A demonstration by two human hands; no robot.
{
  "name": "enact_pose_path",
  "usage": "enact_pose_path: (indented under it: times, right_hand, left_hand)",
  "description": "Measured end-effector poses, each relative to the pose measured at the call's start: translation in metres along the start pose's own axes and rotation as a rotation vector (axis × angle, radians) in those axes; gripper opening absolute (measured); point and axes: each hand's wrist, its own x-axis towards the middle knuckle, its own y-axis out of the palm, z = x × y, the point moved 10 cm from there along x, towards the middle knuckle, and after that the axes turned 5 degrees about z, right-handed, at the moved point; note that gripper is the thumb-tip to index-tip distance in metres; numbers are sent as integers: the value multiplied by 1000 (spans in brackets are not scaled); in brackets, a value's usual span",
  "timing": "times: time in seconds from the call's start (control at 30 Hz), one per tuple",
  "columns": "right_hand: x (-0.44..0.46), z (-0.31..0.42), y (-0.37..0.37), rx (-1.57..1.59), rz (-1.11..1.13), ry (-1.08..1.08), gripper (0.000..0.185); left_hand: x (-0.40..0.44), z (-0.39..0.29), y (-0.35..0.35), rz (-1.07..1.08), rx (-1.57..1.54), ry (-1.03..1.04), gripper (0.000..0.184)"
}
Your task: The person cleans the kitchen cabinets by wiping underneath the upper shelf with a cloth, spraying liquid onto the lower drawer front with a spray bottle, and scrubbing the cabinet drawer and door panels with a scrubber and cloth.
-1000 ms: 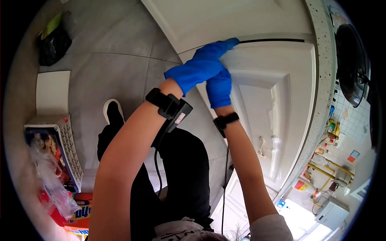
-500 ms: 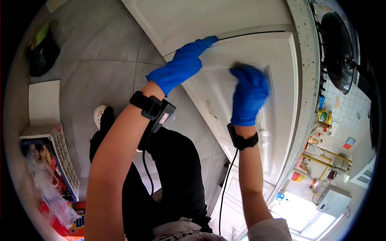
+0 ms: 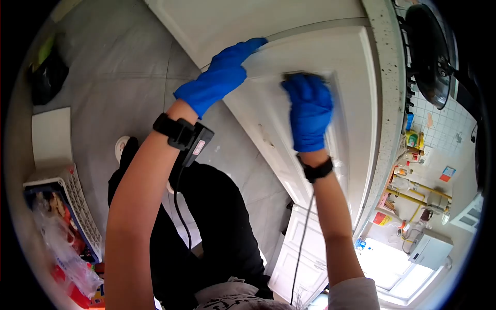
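Observation:
A white panelled cabinet door stands in front of me. My left hand, in a blue rubber glove, rests at the door's edge by the seam, fingers stretched out together and holding nothing. Against the recessed panel is my right hand, gloved in the same blue. Its fingers are closed over a dark scouring pad, which is mostly hidden and shows only as a strip past the fingertips. Brownish marks show on the door's lower part.
Along the door's right runs a speckled countertop, with a black frying pan beyond. To the left, a crate with bags and a black bag stand on grey floor tiles. Cables hang from both wrist straps.
My right hand has shifted slightly up and left across the panel with the pad. My left hand stays at the door edge. The dark gap along the seam no longer shows.

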Motion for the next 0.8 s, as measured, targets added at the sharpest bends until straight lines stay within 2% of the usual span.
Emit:
enact_pose_path:
  times: [0.07, 0.13, 0.2, 0.27, 0.3, 0.33, 0.37, 0.4, 0.47, 0.53, 0.6, 0.67, 0.73, 0.8]
  right_hand:
    - [-1, 15, 13, -20, 75, -98, 28]
    - [-1, 1, 9, 11, 119, -42, 25]
    - [1, -15, -45, -49, -44, 32, 25]
    - [-6, -12, -82, -216, -103, 19, 27]
    - [-15, -27, -88, -99, -129, 80, 27]
    - [-20, -40, -89, 22, -163, 134, 28]
    - [-20, -36, -90, -123, -220, 132, 31]
    - [-4, -28, -87, -120, -226, 134, 31]
    - [31, -6, -78, 57, -200, 25, 34]
    - [34, -2, -70, 49, -94, 56, 34]
    - [6, -11, -72, -121, -39, 45, 33]
    - [-23, -20, -75, -148, -30, 55, 33]
    - [-22, -24, -67, -134, -59, 74, 35]
    - [-10, -15, -69, -186, -124, 109, 38]
  left_hand:
    - [2, 3, -2, -14, 57, -19, 73]
    - [2, 3, 1, -2, 57, -26, 69]
    - [2, 0, 1, -13, 52, -49, 65]
    - [2, -4, 1, -3, -41, -100, 52]
    - [1, -2, 4, -2, -41, -100, 52]
    - [1, 0, 4, -17, 0, -105, 51]
    - [3, 2, 0, -37, 44, -109, 53]
    - [4, 2, -3, -36, 51, -108, 53]
    - [6, -1, -1, -39, 14, -64, 57]
    - [5, 0, 2, -30, -10, -124, 58]
    - [9, 8, -1, -9, -48, -157, 59]
    - [6, 6, -2, -38, -36, -110, 57]
    - [6, 2, -3, -52, 48, -60, 57]
    - [4, 7, -2, -38, 50, -126, 58]
